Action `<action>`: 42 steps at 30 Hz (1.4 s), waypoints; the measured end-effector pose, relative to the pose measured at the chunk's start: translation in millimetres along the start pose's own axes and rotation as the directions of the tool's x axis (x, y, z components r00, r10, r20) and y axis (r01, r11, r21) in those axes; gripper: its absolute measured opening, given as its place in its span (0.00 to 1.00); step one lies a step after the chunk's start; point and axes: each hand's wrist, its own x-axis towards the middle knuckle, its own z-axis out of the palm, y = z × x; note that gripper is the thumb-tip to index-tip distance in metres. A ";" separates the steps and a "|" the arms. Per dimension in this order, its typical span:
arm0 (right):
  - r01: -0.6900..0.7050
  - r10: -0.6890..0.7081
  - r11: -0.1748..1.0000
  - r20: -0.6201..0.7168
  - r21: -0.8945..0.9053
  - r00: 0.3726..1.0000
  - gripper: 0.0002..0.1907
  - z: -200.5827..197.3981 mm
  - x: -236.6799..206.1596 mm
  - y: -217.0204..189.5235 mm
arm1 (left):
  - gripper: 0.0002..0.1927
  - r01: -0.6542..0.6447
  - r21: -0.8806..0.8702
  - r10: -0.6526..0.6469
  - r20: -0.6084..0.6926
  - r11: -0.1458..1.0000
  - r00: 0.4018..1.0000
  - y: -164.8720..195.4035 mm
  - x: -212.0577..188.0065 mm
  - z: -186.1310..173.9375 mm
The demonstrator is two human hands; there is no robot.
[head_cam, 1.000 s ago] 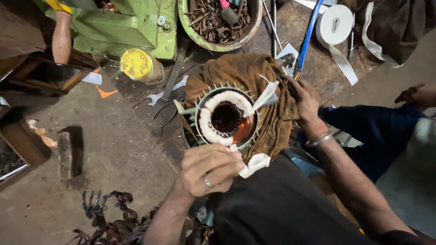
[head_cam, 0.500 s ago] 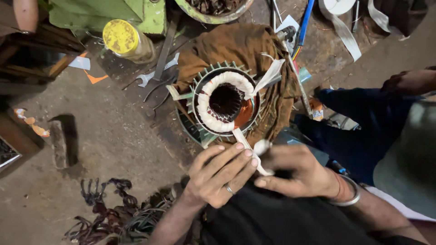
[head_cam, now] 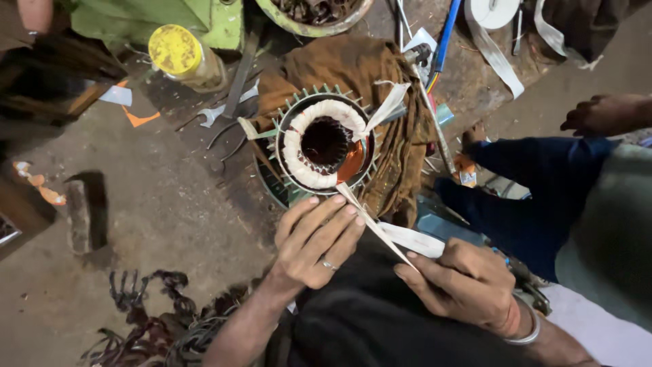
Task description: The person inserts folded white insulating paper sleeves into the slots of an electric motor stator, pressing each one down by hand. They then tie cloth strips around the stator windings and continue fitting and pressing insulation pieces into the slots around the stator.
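Two hands (head_cam: 319,241) (head_cam: 465,285) on one tape strip (head_cam: 380,231), one stator (head_cam: 326,144).

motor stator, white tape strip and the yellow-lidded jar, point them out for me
motor stator (head_cam: 324,109), head view, on the white-wrapped winding at its top
white tape strip (head_cam: 414,239), head view, on the wide part beside the right hand
yellow-lidded jar (head_cam: 174,49), head view, on the lid
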 end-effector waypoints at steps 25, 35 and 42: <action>0.019 -0.088 0.975 0.305 0.222 0.948 0.24 29.3 65.2 39.0 | 0.10 -0.044 -0.170 0.036 -0.048 0.984 0.998 -10.8 19.8 -17.0; 0.431 -0.490 0.842 0.127 0.324 0.862 0.20 40.7 98.0 66.8 | 0.11 -0.091 -0.184 0.096 0.020 0.979 0.995 -20.3 31.4 -29.0; 0.357 -0.474 0.763 0.092 0.538 0.876 0.13 48.7 100.4 83.1 | 0.14 0.304 -0.053 -0.298 0.092 0.951 0.950 -7.6 37.5 -22.2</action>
